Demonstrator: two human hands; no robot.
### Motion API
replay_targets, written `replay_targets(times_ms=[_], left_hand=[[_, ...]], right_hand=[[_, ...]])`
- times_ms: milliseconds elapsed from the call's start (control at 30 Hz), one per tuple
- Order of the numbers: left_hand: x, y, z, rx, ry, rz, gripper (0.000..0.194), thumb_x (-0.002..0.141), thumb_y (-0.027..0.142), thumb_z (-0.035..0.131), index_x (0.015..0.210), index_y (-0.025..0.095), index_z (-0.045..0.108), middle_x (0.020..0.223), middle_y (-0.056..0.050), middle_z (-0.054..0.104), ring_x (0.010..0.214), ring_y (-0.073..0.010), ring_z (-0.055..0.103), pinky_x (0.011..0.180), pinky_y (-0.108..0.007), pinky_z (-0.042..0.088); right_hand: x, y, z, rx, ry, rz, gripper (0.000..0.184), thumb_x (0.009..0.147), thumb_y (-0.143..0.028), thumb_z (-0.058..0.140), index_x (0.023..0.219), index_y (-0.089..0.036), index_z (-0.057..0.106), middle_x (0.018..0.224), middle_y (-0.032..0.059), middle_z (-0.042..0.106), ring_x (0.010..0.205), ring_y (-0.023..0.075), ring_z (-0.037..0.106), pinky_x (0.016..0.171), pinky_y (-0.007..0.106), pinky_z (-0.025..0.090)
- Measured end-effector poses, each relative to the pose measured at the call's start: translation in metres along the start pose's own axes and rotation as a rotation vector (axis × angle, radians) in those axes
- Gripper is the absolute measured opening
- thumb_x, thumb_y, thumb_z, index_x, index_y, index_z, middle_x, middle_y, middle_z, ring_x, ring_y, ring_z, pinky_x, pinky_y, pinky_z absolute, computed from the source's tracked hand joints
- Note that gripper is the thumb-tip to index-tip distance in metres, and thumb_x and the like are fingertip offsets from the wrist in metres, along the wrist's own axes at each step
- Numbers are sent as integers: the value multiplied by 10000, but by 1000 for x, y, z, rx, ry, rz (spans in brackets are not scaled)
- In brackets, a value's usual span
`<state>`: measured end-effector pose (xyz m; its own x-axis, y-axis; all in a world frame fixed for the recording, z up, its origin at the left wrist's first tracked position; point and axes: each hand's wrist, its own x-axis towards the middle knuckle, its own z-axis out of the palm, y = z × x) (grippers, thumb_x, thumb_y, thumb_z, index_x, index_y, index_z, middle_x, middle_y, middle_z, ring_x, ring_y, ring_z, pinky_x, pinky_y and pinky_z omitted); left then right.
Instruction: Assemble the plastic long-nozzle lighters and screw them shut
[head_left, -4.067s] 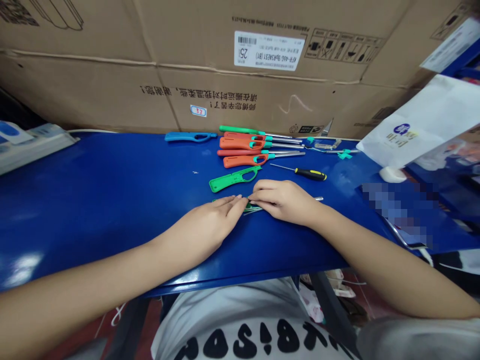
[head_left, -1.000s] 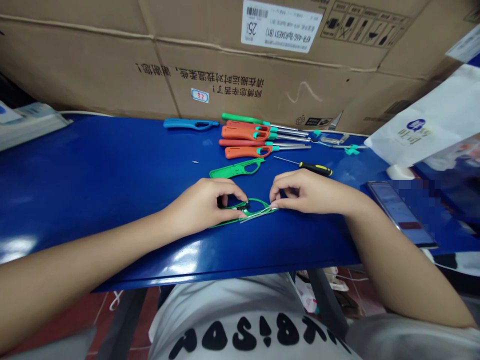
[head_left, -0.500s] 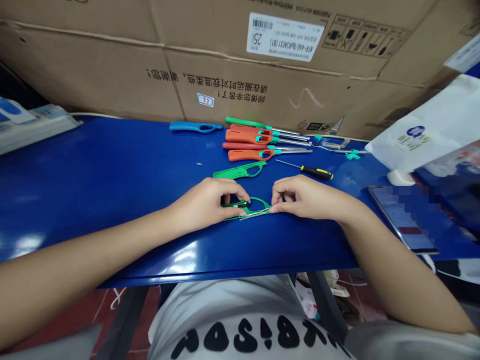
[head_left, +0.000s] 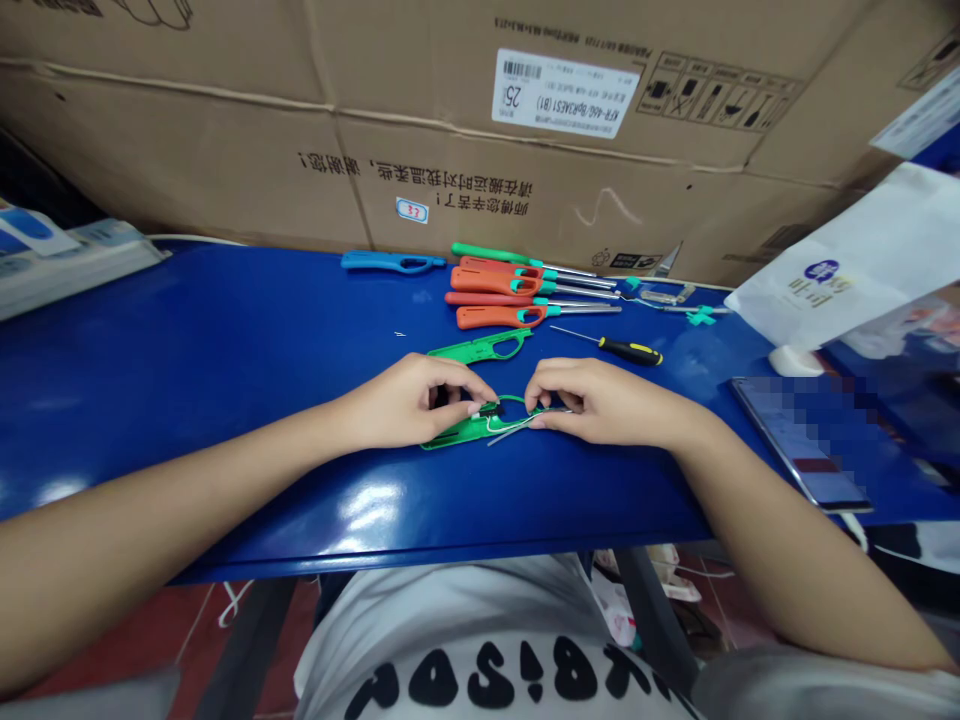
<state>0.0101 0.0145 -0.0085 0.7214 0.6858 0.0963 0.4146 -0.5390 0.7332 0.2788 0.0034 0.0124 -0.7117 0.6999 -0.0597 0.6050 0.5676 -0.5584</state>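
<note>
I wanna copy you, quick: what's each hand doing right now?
Left hand: closed, pinching a small black part.
Right hand: fingertips closed at the green shell; what they pinch is hidden.

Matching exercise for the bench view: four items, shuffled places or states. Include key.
1. black-and-yellow screwdriver
2. blue plastic lighter-shaped casing
3. flat dark phone
4. open green plastic half shell

A. left of the long orange lighters, near the brown cardboard box
B. between the orange lighters and the person's left hand
C. on the right of the blue table, beside the white paper bag
D. shaft pointing left, handle right

Pairs: 1-D, 2-A, 3-C, 4-B
</note>
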Motion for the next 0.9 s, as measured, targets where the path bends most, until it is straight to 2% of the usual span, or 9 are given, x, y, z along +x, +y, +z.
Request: replay_targets(times_ms=[267, 333, 467, 567, 700, 800, 900], left_hand=[[1, -3, -2, 31, -9, 96, 242, 923, 256, 618, 1109, 187, 757, 1022, -47, 762, 711, -106, 613, 613, -215, 429], [1, -1, -1, 16, -4, 62, 229, 903, 263, 643, 1086, 192, 760, 1005, -39, 764, 682, -101, 599, 602, -216, 430], [3, 3, 3, -62, 39, -98, 201, 851, 268, 684, 1015, 186, 767, 885, -11, 763, 610, -92, 562, 562, -212, 425], [4, 3, 6, -172, 54, -172, 184, 817, 272, 712, 962, 174, 767, 818, -17, 757, 628, -111, 594, 557, -214, 441], [4, 0, 5, -300, 30, -206, 170, 779, 246, 732, 923, 159, 763, 795, -37, 755, 662, -133, 626, 587, -229, 475], [4, 0, 1, -304, -10, -219, 176, 786, 258, 734, 925, 155, 769, 705, -10, 709, 595, -112, 563, 560, -223, 448], [3, -1, -2, -297, -34, -206, 205, 783, 261, 739, 953, 152, 772, 753, -22, 726, 631, -117, 574, 565, -221, 445]], right_hand=[[-2, -2, 1, 9, 18, -56, 111, 888, -164, 672, 998, -178, 677, 958, 29, 633, 718, 115, 516, 644, 237, 394], [-1, -2, 1, 9, 13, -83, 96, 893, -148, 654, 981, -177, 677, 958, 33, 637, 726, 117, 525, 646, 235, 397], [-1, -3, 1, 5, 1, -124, 117, 886, -119, 640, 976, -179, 685, 939, 28, 624, 713, 112, 521, 646, 232, 395], [-1, -4, 1, 8, -14, -126, 112, 877, -134, 665, 976, -178, 692, 923, 19, 610, 679, 101, 499, 635, 230, 390], [-1, -5, 1, 30, -27, -129, 93, 886, -200, 696, 975, -171, 695, 921, 16, 603, 649, 87, 486, 629, 226, 397], [-1, -5, 2, 50, -26, -138, 106, 891, -230, 703, 975, -167, 691, 919, 12, 596, 636, 78, 481, 623, 219, 402], [-1, -5, 2, 71, -34, -152, 95, 898, -238, 699, 958, -165, 691, 914, 8, 594, 631, 71, 482, 623, 214, 406]])
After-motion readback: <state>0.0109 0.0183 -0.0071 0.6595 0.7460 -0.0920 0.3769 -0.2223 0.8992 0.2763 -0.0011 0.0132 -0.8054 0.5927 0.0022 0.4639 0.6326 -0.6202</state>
